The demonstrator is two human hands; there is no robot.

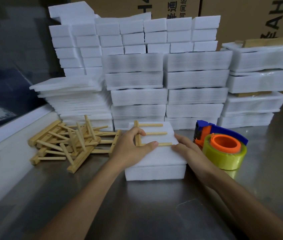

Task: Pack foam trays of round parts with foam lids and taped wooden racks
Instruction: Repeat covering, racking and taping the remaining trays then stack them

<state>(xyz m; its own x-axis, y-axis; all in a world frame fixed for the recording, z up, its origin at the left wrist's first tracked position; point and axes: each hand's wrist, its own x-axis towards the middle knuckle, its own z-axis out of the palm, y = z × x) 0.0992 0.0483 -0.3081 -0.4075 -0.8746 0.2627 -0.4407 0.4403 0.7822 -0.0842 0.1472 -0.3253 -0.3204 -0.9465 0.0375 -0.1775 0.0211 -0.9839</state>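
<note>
Both hands sit mid-frame on a foam lid (156, 153). Left hand (133, 146) grips a wooden rack (147, 135) (three pegs); right hand (187, 149) presses with fingers straight

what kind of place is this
Probably a packing bench in a factory or warehouse: stacked foam trays on a steel table, cartons behind, a tape dispenser and a pile of wooden racks.

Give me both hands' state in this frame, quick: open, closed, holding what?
Left hand: grip on the wooden rack lying on the foam lid.
Right hand: open, fingers resting flat on the foam lid's right edge.
</note>
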